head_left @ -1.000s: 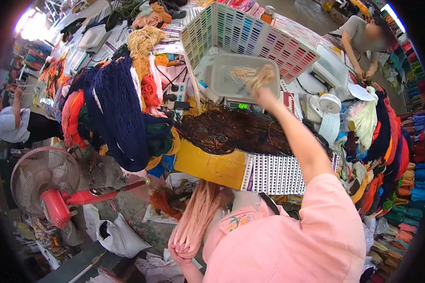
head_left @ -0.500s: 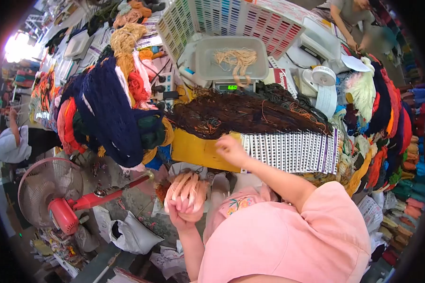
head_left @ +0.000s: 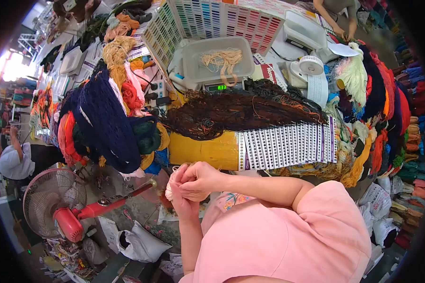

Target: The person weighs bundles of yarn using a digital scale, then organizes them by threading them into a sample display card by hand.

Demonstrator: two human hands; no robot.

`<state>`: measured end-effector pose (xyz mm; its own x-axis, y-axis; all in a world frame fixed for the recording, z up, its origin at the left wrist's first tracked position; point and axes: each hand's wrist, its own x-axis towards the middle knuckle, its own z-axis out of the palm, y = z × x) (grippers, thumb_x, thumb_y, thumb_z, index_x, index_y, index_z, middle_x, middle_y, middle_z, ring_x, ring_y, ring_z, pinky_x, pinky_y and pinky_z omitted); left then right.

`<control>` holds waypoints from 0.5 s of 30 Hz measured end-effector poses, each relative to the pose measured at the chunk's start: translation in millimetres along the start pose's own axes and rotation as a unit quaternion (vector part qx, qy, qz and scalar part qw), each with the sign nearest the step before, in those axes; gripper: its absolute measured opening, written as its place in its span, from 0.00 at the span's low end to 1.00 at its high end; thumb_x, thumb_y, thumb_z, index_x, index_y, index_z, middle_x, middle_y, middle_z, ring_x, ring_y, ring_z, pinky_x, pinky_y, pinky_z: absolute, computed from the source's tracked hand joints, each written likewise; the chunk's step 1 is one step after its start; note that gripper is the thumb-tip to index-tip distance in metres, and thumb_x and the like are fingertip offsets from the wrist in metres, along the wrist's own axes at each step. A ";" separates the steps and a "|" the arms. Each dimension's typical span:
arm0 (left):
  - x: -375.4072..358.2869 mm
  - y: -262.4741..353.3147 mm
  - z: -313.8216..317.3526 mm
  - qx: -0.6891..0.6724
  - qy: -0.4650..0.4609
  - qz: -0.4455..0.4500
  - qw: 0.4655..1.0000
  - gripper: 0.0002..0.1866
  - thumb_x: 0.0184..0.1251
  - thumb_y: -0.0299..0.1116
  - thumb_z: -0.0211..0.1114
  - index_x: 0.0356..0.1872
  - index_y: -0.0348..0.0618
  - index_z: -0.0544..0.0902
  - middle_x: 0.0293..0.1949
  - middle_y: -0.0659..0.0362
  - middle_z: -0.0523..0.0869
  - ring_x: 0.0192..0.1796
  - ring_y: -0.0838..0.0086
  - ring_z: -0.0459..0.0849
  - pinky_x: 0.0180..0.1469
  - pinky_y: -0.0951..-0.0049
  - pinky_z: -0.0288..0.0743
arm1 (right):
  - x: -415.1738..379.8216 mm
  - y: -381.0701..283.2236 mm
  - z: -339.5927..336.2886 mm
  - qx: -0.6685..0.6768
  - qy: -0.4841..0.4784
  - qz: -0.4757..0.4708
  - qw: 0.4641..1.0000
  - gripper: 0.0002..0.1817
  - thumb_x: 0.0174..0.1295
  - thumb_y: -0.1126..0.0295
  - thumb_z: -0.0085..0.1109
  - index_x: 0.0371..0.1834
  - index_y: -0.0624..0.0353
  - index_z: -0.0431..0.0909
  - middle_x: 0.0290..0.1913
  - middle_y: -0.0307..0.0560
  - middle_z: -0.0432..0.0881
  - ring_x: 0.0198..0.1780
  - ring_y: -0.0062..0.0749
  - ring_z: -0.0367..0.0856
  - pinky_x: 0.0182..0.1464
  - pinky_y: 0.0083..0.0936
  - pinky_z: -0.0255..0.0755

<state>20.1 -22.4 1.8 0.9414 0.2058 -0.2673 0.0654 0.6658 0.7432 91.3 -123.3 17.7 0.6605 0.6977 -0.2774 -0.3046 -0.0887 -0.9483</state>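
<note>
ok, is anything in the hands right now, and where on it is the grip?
Pale yarn, in the left hand. The right hand is on it or just against the left; which part is gripped can't be told.

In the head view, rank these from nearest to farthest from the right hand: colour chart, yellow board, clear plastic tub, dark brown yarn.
From the right hand:
1. Yellow board, just ahead at the table's front edge.
2. Dark brown yarn, beyond the board, reaching right.
3. Clear plastic tub, behind the yarn.
4. Colour chart, standing behind the tub.
</note>
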 end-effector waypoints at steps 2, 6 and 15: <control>-1.3 0.5 6.6 -0.019 0.001 -0.008 1.000 0.29 0.61 0.50 0.42 0.50 0.30 0.63 0.47 0.51 0.69 0.49 0.69 0.70 0.52 0.72 0.63 | 0.2 13.8 -2.1 0.023 -0.003 0.007 1.000 0.08 0.46 0.69 0.56 0.25 0.63 0.77 0.19 0.38 0.76 0.24 0.15 0.70 0.28 0.15 0.65; 0.7 0.0 14.7 -0.015 -0.011 -0.020 1.000 0.30 0.61 0.50 0.42 0.49 0.28 0.64 0.48 0.50 0.69 0.49 0.68 0.70 0.52 0.71 0.63 | -6.1 21.0 -12.5 0.105 -0.013 0.025 0.994 0.07 0.46 0.72 0.55 0.25 0.64 0.77 0.20 0.36 0.75 0.25 0.14 0.69 0.29 0.14 0.64; 15.0 -12.5 24.6 -0.013 0.025 -0.032 0.999 0.11 0.60 0.29 0.49 0.40 0.36 0.74 0.47 0.52 0.72 0.50 0.69 0.70 0.53 0.71 0.62 | -3.6 24.4 -39.7 0.357 0.000 0.096 0.929 0.04 0.47 0.75 0.51 0.23 0.63 0.76 0.13 0.34 0.69 0.12 0.13 0.61 0.15 0.09 0.51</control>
<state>41.6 -45.3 3.5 0.9180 0.1961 -0.3446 0.1162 0.6978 0.7068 108.7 -156.1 -10.6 0.5464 0.7183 -0.4307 -0.7948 0.2826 -0.5370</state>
